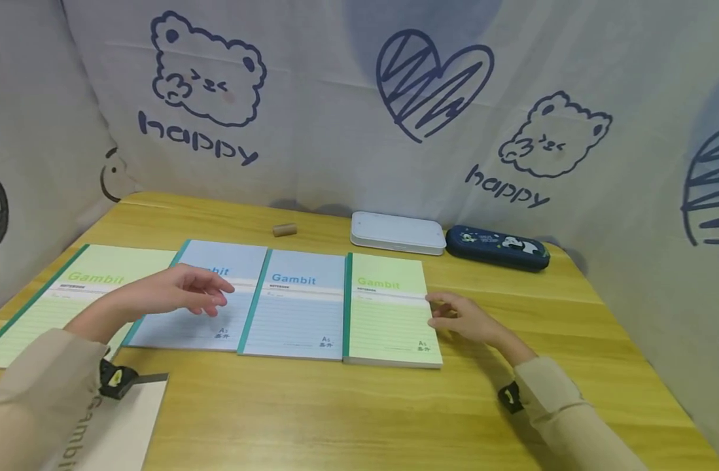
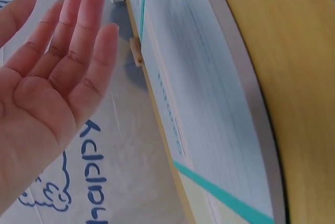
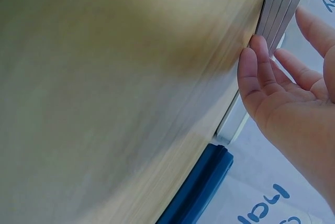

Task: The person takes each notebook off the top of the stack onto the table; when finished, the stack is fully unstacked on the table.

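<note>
My left hand [image 1: 179, 291] hovers over a blue notebook [image 1: 218, 327], its fingers loosely bent and holding nothing. In the left wrist view that palm [image 2: 39, 109] faces the camera, with the notebook's thick page edge [image 2: 246, 88] to its right. At the right end of the row lies a yellow-green notebook [image 1: 388, 320] with a dark green spine. My right hand [image 1: 468, 319] is at its right edge, fingers relaxed. The right wrist view shows these fingertips [image 3: 259, 43] right at the side of a stack of several notebooks [image 3: 282, 4]. Another blue notebook [image 1: 297, 314] lies between.
Another yellow-green notebook [image 1: 35, 314] lies at the far left, and a pale notebook [image 1: 138, 418] sits under my left forearm. Toward the back are a small brown cylinder [image 1: 285, 229], a white case [image 1: 397, 230] and a dark blue panda pencil case [image 1: 494, 247]. A printed curtain [image 1: 324, 118] hangs behind.
</note>
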A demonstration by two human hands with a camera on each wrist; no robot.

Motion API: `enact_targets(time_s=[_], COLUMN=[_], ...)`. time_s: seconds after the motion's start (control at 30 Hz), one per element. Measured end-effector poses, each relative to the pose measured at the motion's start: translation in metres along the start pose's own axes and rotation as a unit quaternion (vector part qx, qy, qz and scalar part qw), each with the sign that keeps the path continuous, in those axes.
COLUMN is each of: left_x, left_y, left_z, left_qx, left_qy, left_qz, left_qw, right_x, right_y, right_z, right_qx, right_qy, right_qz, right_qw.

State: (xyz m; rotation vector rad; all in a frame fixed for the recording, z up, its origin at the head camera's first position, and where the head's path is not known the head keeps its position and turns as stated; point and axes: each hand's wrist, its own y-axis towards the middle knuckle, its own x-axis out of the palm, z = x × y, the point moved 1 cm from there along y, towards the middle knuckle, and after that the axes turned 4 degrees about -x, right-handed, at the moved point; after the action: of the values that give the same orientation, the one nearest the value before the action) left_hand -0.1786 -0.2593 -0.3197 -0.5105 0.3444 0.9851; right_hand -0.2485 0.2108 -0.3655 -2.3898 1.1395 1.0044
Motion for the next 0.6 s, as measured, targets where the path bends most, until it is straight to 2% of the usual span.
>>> enact_targets(time_s=[0.23,0.6], left_x=[0.013,0.042], left_y=[0.018,0.057], left_z=[0.015,0.041], left_qx=[0.013,0.018], left_qy=[0.015,0.007], left_qz=[0.006,0.006], left_qw=[0.9998,0.9998], right_x=[0.000,0.000], right_y=[0.001,0.001], right_z=[0.002,0.001], right_qx=[0.001,0.002], right_qy=[-0.003,-0.003], right_qz=[0.005,0.004], right_qw=[1.0000,1.0000])
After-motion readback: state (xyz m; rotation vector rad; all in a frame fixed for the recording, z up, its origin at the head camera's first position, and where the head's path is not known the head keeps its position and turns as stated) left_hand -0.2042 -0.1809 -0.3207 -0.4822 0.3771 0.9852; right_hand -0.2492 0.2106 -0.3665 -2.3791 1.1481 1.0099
